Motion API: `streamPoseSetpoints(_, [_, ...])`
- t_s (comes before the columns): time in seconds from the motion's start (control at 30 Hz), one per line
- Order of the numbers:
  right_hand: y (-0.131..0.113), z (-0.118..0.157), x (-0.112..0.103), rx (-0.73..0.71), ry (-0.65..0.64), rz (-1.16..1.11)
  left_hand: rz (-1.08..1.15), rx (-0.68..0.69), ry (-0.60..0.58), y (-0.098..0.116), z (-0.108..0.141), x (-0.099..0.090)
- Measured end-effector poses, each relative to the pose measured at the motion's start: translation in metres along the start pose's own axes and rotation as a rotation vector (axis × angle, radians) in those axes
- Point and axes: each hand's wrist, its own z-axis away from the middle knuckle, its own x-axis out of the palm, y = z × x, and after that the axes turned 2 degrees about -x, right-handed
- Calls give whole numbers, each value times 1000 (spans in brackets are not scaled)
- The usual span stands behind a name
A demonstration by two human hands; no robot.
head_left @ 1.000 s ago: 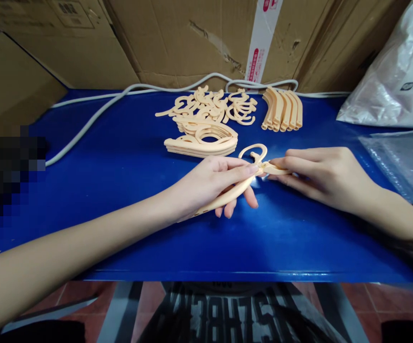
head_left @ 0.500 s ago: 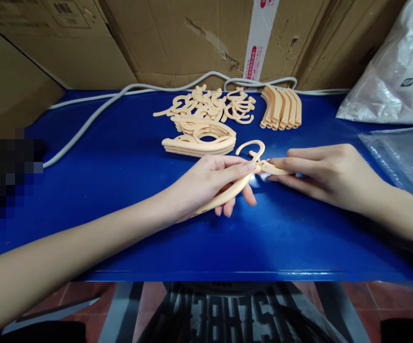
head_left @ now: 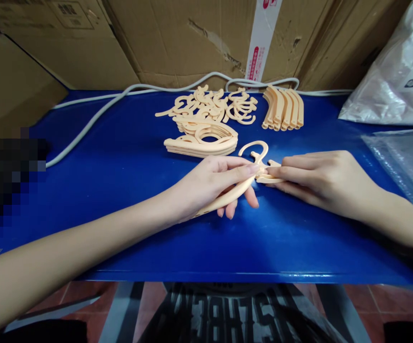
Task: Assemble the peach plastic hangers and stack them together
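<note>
My left hand (head_left: 213,183) is closed around a long, curved beige arm piece (head_left: 229,196), its thumb pressing near the joint. A beige hook (head_left: 261,146) rises from that joint, its open curve facing left. My right hand (head_left: 320,176) pinches a short beige piece (head_left: 270,179) just right of the joint, its fingertips covering the far end. Behind my left hand lies a stack of beige hanger pieces (head_left: 201,146). How the parts meet is partly hidden by my fingers.
A pile of loose beige hooks (head_left: 208,104) and a row of curved arms (head_left: 284,109) lie at the back of the blue table (head_left: 127,247). A white cable (head_left: 95,116) runs along cardboard boxes (head_left: 177,43). Plastic bags (head_left: 381,90) lie at the right.
My right hand has shifted slightly, and the piece in it has turned and dropped lower beside the joint. My left hand keeps its hold; the whole view has moved slightly.
</note>
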Motion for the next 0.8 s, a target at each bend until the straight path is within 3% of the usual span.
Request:
streamPoseSetpoints(0.37, [4,2,-2,-44,36,97,-56,1,-16,-4,0,-1])
streamPoseSetpoints(0.8, [4,1,-3,-68,65,223,-35,17,54,-7,-1,-1])
